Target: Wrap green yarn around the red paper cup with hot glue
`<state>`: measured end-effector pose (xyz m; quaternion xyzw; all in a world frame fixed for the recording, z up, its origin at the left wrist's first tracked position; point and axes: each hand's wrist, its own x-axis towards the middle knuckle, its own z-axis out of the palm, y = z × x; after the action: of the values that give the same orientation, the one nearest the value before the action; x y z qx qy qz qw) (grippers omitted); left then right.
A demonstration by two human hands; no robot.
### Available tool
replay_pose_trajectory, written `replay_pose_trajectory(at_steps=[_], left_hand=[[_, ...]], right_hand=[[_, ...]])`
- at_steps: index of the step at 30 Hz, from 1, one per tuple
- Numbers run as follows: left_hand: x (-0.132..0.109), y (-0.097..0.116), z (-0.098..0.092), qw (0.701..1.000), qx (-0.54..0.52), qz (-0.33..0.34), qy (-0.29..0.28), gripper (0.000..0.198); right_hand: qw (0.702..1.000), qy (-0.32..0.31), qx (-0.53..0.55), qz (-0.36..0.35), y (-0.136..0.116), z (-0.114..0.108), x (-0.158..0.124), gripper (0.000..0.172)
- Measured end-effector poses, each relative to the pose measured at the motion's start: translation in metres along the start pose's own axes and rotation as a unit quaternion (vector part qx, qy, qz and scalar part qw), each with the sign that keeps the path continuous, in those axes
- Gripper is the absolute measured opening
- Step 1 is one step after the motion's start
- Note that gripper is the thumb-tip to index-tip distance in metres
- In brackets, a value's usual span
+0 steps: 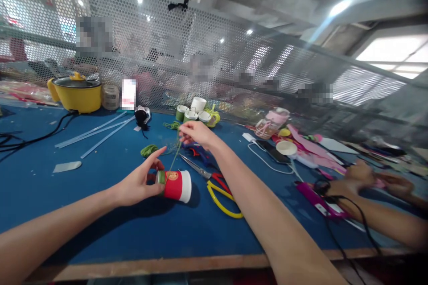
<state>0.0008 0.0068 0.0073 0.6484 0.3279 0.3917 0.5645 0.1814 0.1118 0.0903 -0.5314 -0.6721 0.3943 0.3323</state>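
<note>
Winding step, head view: seems to be wrapping green strand (174, 157) round the paper cup (175, 187); looks partway, red and white wall bare past the wrapped part.
Left hand (137, 185): fingers grasping the cup at its wrapped end, thumb on near side, index raised clear.
Right hand (198, 134): fingers pinching the strand above and beyond the cup, line running fairly straight down to it.
Cup: on its side in left fingers, wide white end pointing right; whether it touches the bench (110, 231), can't tell.
Green band (161, 176): just beside left thumb, partly hidden.
Yarn bundle (149, 150): just beyond left fingers, loose.
White-and-green pieces (182, 113): grouped just beyond right fingers.
Scissors (204, 172): right of left fingers, nearer than right fingers, blades apart from cup, handles partly behind right forearm.
Co-worker's hand (359, 173): well right of both.
Next move: probably calls for steady tension, cup turned by left fingers, turns laid close; slack could let the wrap slip.
</note>
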Motion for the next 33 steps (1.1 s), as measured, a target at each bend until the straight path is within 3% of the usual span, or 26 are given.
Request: replay_pose_trajectory(at_steps=[4,6,8,10,13,16,19,23,25,27,30,33], left_hand=[[0.000,-0.002,0.003,1.000,-0.012,0.009,0.016,0.064],[0.000,-0.003,0.004,1.000,-0.012,0.016,0.020,0.057],[0.000,-0.003,0.004,1.000,0.003,0.021,0.021,0.049],[0.000,-0.003,0.004,0.999,0.021,0.021,0.019,0.044],[-0.001,-0.002,0.003,1.000,0.017,0.011,0.006,0.057],[-0.001,-0.003,0.003,1.000,-0.006,0.000,-0.007,0.085],[0.000,-0.006,0.002,0.999,-0.028,0.016,-0.005,0.098],[-0.001,-0.007,0.002,0.999,-0.016,0.031,0.001,0.100],[-0.002,-0.007,0.002,0.999,-0.005,0.042,-0.001,0.097],[-0.003,-0.006,0.001,0.998,0.016,0.058,0.004,0.095],[-0.003,-0.005,0.000,0.995,0.051,0.083,0.005,0.092],[-0.002,-0.005,-0.002,0.989,0.098,0.106,0.019,0.091]], right_hand=[[0.995,-0.052,0.014,-0.087,-0.070,0.035,0.023,0.016],[0.973,-0.114,0.046,-0.196,-0.104,0.054,0.027,0.014],[0.955,-0.192,0.050,-0.219,-0.130,0.072,0.028,0.015],[0.945,-0.247,-0.112,-0.184,-0.146,0.085,0.025,0.018],[0.897,-0.254,-0.306,-0.195,-0.158,0.088,0.015,0.020],[0.900,-0.223,-0.252,-0.278,-0.160,0.070,0.002,0.021],[0.928,-0.104,-0.220,-0.281,-0.144,0.042,-0.011,0.019],[0.952,-0.059,-0.229,-0.192,-0.084,0.008,-0.021,0.012],[0.944,-0.020,-0.299,-0.135,-0.044,-0.006,-0.022,0.016],[0.908,0.058,-0.412,-0.049,-0.005,-0.019,-0.021,0.017],[0.894,0.051,-0.445,0.026,0.045,-0.029,-0.019,0.017],[0.893,0.056,-0.445,0.047,0.075,-0.027,-0.018,0.013]])
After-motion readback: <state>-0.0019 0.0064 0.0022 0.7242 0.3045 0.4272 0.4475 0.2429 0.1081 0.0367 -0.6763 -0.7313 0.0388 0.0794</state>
